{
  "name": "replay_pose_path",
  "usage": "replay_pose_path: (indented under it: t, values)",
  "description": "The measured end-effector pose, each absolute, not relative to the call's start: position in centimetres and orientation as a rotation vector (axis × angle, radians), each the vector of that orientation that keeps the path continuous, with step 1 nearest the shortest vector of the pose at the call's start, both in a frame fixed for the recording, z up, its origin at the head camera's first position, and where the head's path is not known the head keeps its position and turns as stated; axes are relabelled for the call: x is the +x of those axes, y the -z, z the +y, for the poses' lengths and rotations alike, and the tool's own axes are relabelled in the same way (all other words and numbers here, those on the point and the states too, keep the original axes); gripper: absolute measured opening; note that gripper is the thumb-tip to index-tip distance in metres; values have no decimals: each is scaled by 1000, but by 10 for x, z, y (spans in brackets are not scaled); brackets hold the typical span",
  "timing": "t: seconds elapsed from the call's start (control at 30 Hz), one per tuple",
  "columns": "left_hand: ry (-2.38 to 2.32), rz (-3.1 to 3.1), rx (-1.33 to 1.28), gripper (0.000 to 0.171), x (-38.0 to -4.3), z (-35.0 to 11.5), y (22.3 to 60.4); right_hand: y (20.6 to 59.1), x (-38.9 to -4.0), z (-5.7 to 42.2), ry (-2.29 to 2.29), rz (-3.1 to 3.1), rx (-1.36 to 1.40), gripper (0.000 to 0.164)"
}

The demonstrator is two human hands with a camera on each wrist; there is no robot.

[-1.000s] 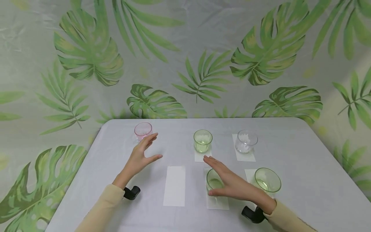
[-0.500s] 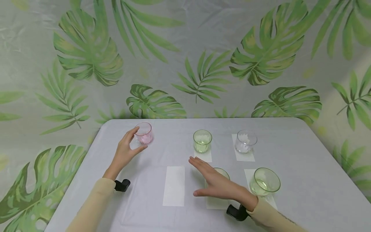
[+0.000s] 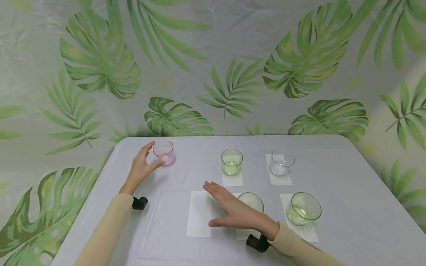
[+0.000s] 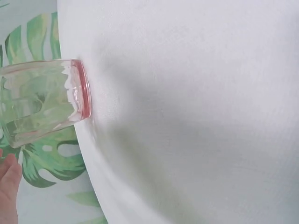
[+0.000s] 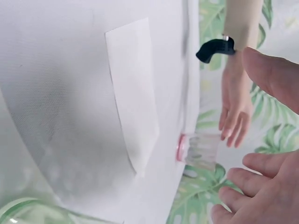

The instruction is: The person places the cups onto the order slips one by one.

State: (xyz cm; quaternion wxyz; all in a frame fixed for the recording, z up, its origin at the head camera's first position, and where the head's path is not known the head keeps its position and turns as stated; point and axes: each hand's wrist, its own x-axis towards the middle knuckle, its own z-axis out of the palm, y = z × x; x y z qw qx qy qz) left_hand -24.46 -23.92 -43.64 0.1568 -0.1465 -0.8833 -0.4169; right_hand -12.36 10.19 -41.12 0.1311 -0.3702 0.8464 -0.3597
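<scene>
A pink-tinted glass [image 3: 168, 157] stands upright at the back left of the table. My left hand [image 3: 138, 168] is beside it, fingers spread from the thumb; in the head view the thumb tip overlaps the glass's near side. In the left wrist view, the fingertips [image 4: 9, 179] are apart from the glass [image 4: 44, 100]. My right hand [image 3: 234, 210] hovers with fingers extended, holding nothing, between a bare white paper strip [image 3: 199, 218] and a green-tinted glass [image 3: 252, 201] that it partly covers. The right wrist view shows its spread fingers [image 5: 259, 182].
Another green glass [image 3: 232, 162] and a colourless glass [image 3: 281, 164] stand on paper strips in the back row. At the front right, a third green glass [image 3: 303, 210] stands on its own strip [image 3: 311, 234]. A leaf-patterned cloth [image 3: 179, 118] hangs behind the white table [image 3: 359, 214].
My left hand has moved left, from in front of the pink glass to beside it. My right hand has drifted left, off the front green glass towards the bare strip.
</scene>
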Motion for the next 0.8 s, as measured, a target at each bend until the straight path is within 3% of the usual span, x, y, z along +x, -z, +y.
replay_pose_path:
  t: [0.8]
  values:
    - [1398, -2609, -304, 76, -268, -237, 445, 438, -117, 73, 930, 2553, -1036, 95]
